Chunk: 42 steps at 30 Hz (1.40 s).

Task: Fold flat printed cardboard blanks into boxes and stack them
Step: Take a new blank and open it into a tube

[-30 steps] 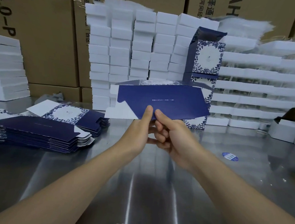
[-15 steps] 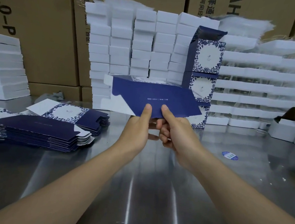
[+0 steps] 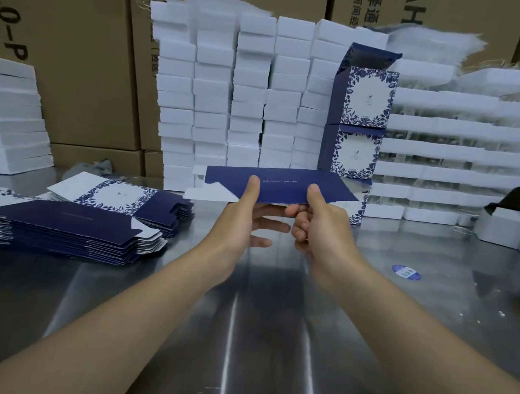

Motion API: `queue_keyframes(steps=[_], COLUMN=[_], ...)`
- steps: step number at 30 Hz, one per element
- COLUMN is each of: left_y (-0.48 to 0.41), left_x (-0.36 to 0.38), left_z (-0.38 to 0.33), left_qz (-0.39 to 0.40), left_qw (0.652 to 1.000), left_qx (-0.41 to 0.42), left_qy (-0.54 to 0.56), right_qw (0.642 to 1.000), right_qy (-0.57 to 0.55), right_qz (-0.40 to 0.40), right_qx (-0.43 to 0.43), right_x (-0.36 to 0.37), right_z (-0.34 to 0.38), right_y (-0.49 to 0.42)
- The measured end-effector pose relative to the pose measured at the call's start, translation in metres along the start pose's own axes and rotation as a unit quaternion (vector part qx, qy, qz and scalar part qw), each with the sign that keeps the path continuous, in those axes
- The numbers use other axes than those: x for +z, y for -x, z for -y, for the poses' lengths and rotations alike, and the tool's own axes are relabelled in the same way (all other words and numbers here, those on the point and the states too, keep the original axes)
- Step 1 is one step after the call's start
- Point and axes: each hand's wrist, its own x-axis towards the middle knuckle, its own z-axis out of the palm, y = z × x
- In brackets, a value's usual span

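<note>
Blank (image 3: pixel 284 186) tipped down flatter now, almost edge-on, up over bench (image 3: pixel 242 326). Left grip (image 3: pixel 241 223) and right grip (image 3: pixel 321 228) slid apart on near edge, both pinching it, thumbs on top. Guess popping it open comes next.

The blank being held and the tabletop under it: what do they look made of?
The blank looks like thin printed card, matte navy on one face: its cut flap shows a plain white back. The tabletop looks like bare sheet metal, probably stainless steel: grey, with long streaky reflections.
</note>
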Motion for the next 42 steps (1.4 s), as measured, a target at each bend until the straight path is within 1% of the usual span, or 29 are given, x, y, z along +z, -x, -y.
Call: queue_keyframes(steps=[2, 5, 7, 9, 11, 12, 13, 15, 17, 19, 20, 21, 23, 26, 29, 31, 34, 37, 42], left_y=[0.002, 0.001, 0.002, 0.002, -0.002, -0.004, -0.007, -0.011, -0.016, -0.021, -0.023, -0.025, -0.025, -0.02, -0.022, -0.022, -0.021, -0.021, -0.02], left_x=[0.002, 0.001, -0.002, -0.006, -0.009, -0.012, -0.016, -0.028, -0.047, -0.067, -0.074, -0.079, -0.082, -0.072, -0.068, -0.068, -0.07, -0.073, -0.073], left_z=[0.0, 0.001, 0.0, 0.002, 0.009, 0.014, 0.017, 0.022, 0.022, 0.019, 0.018, 0.016, 0.016, 0.012, 0.009, 0.006, 0.008, 0.01, 0.009], left_qz=[0.008, -0.018, 0.012, 0.066, 0.1, 0.091, 0.065, -0.004, -0.066, -0.099, -0.106, -0.104, -0.085, -0.043, -0.043, -0.042, -0.003, -0.004, 0.005], left_qw=[1.0, 0.997, 0.994, 0.987, 0.972, 0.971, 0.977, 0.991, 0.995, 0.974, 0.96, 0.951, 0.955, 0.963, 0.961, 0.962, 0.97, 0.973, 0.973], left_qx=[0.013, 0.055, 0.065, 0.071, 0.078, 0.073, 0.058, 0.004, -0.076, -0.139, -0.157, -0.165, -0.169, -0.183, -0.184, -0.179, -0.191, -0.19, -0.188], left_qy=[-0.017, -0.057, -0.083, -0.128, -0.196, -0.206, -0.196, -0.135, -0.004, 0.147, 0.207, 0.24, 0.23, 0.194, 0.203, 0.201, 0.15, 0.131, 0.134], right_qw=[1.0, 0.999, 0.999, 0.999, 0.999, 0.997, 0.995, 0.988, 0.979, 0.979, 0.982, 0.985, 0.987, 0.992, 1.0, 1.0, 0.999, 0.999, 0.998], right_qy=[0.006, 0.024, 0.034, 0.023, -0.029, -0.059, -0.087, -0.146, -0.198, -0.2, -0.181, -0.166, -0.144, -0.104, -0.019, 0.016, 0.033, 0.033, 0.04], right_qz=[0.004, 0.033, 0.041, 0.031, 0.023, 0.025, 0.03, 0.043, 0.046, 0.036, 0.035, 0.036, 0.032, 0.034, 0.002, -0.019, -0.025, -0.038, -0.039], right_qx=[-0.001, -0.002, -0.009, -0.022, -0.035, -0.037, -0.034, -0.023, -0.014, 0.008, 0.025, 0.041, 0.058, 0.06, 0.015, 0.002, 0.005, -0.001, 0.007], right_x=[-0.002, -0.004, -0.004, -0.004, -0.008, -0.011, -0.014, -0.023, -0.031, -0.036, -0.038, -0.039, -0.04, -0.039, -0.04, -0.039, -0.044, -0.047, -0.047], right_z=[0.0, -0.002, -0.003, 0.0, 0.008, 0.012, 0.017, 0.024, 0.03, 0.033, 0.034, 0.034, 0.033, 0.027, 0.021, 0.021, 0.02, 0.022, 0.019], right_y=[-0.003, -0.001, 0.0, -0.001, -0.005, -0.007, -0.008, -0.011, -0.013, -0.014, -0.014, -0.013, -0.011, -0.01, -0.017, -0.018, -0.02, -0.022, -0.027])
